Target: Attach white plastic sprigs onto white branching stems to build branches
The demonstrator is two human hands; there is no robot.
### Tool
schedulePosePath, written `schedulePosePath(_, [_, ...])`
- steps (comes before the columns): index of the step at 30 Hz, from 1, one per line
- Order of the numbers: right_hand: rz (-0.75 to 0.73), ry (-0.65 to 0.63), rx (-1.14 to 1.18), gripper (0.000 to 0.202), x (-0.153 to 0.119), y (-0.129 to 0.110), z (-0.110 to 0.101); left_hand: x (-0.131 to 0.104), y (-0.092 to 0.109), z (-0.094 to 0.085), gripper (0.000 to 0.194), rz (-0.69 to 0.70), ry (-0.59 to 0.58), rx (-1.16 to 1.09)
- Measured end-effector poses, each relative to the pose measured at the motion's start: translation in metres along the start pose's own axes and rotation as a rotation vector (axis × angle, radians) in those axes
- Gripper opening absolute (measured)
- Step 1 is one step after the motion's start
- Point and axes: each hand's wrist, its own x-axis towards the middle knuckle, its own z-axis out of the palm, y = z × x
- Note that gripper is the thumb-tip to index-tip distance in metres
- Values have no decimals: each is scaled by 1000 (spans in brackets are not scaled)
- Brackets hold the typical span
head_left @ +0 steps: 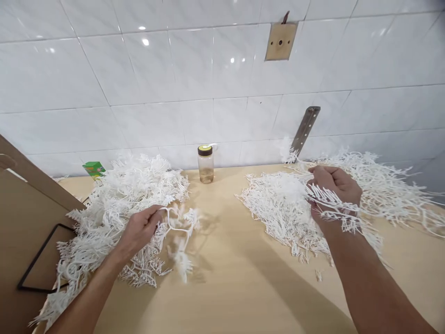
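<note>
Tiled wall (pixel 194 69) and tabletop (pixel 215 297): left heap (pixel 139 185) and right heap (pixel 274 208) of white pieces lie apart, probably against mixing, while the left hand (pixel 142 227) pinches a branched piece (pixel 179 228) and the right hand (pixel 337 185) grasps toothed pieces (pixel 326 196) over the right heap.

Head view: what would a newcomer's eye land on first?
Probably the left pile, white and tangled, then the fringed pile right of centre. By them, the left hand and right hand each hold white strands. Between the piles, a dark-capped bottle stands near the wall.
</note>
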Motion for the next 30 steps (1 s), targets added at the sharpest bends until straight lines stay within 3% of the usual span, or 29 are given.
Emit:
schedulePosePath(3, [71, -58, 127, 21, -14, -5, 10, 1, 4, -8, 38, 4, 151, -146])
schedulePosePath(9, [141, -373, 33, 29, -53, -8, 26, 13, 9, -31, 33, -77, 554, -140])
schedulePosePath(14, [125, -531, -27, 31, -66, -3, 31, 21, 10, -49, 27, -35, 750, -237])
schedulePosePath(16, [97, -590, -96, 29, -73, 3, 34, 20, 8, -46, 29, -46, 706, -200])
schedulePosePath(17, [65, -625, -153, 27, -77, 7, 35, 19, 7, -42, 29, -50, 610, -150])
schedulePosePath(18, [26, -671, -222, 25, -83, 12, 37, 16, 5, -37, 29, -47, 464, -65])
schedulePosePath(20, [-48, -801, -376, 24, -97, 24, 41, 11, 1, -23, 29, 57, 45, 106])
schedulePosePath(21, [-61, -883, -447, 24, -103, 30, 42, 9, -1, -17, 28, 132, -101, 171])
schedulePosePath(22, [-72, -949, -513, 25, -110, 35, 44, 8, -1, -12, 30, 195, -169, 225])
schedulePosePath(25, [-101, -1040, -652, 23, -122, 44, 46, 9, 8, -6, 39, 220, -64, 296])
schedulePosePath(28, [-108, -1044, -693, 21, -125, 45, 47, 12, 32, -12, 42, 99, 262, 363])
schedulePosePath(30, [-109, -1036, -705, 23, -127, 44, 47, 9, 54, -12, 36, 149, 420, 334])
